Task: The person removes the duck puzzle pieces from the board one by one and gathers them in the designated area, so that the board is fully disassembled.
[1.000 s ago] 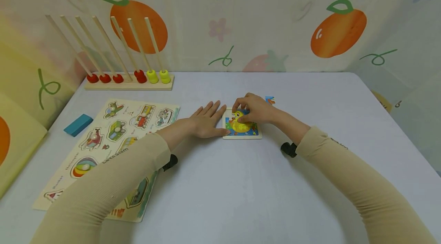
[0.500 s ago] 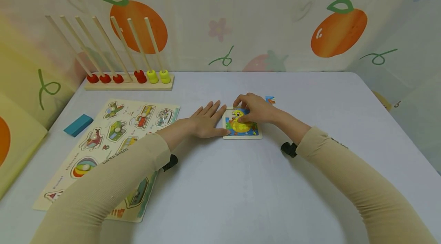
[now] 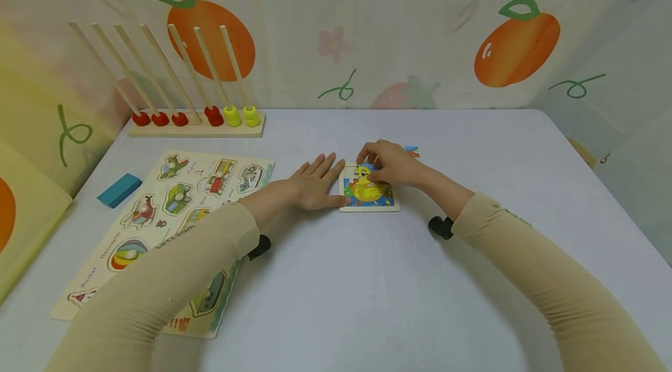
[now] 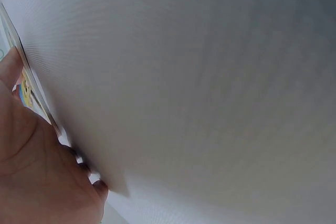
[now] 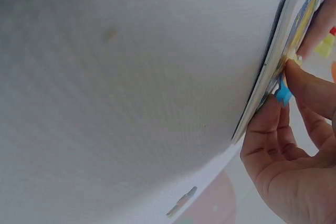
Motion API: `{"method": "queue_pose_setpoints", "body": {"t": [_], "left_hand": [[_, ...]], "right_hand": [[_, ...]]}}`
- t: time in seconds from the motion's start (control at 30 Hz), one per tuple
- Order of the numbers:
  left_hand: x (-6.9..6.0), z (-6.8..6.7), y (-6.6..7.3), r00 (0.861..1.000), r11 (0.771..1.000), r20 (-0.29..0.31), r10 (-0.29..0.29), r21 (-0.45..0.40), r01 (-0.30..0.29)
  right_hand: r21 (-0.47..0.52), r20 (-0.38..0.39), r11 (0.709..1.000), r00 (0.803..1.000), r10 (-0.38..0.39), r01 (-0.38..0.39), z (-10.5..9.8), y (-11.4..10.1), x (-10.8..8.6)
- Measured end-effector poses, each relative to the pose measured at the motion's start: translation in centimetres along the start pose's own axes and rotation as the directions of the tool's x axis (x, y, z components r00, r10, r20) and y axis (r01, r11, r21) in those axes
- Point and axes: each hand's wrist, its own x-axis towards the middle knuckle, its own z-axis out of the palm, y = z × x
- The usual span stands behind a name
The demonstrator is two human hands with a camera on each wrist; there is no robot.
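A small square puzzle (image 3: 370,194) with a yellow duck picture and a pale frame lies flat at mid-table. My left hand (image 3: 315,187) lies with spread fingers at its left side, the thumb on the frame's lower left corner. Over the puzzle's upper part, my right hand (image 3: 394,163) pinches a blue-edged piece (image 5: 284,92) between thumb and fingers; the right wrist view shows it tilted above the frame. In the left wrist view, the left thumb touches the board edge. The fingers of my right hand hide part of the puzzle's top.
A loose blue and orange piece (image 3: 412,151) lies just behind my right hand. To the left are a large picture board (image 3: 173,214) partly under my left sleeve, a teal block (image 3: 119,190), and a wooden peg rack (image 3: 196,130) with red and yellow beads.
My right thumb and fingers have shifted slightly up and right, uncovering more of the duck's head. The blue piece at the puzzle's top is now less visible. My left hand has stayed still.
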Motion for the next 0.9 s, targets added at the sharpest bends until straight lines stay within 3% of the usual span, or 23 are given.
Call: {"method": "queue_pose_setpoints", "body": {"t": [0.4, 0.9], "left_hand": [[-0.08, -0.06, 0.04, 1.000, 1.000, 0.004, -0.004, -0.004, 0.004], [0.28, 0.16, -0.17, 1.000, 1.000, -0.011, 0.004, 0.004, -0.004]], "right_hand": [[0.057, 0.018, 0.998, 0.999, 0.037, -0.038, -0.01, 0.09, 0.03], [0.054, 0.028, 0.998, 0.999, 0.037, -0.038, -0.19, 0.08, -0.12]]}}
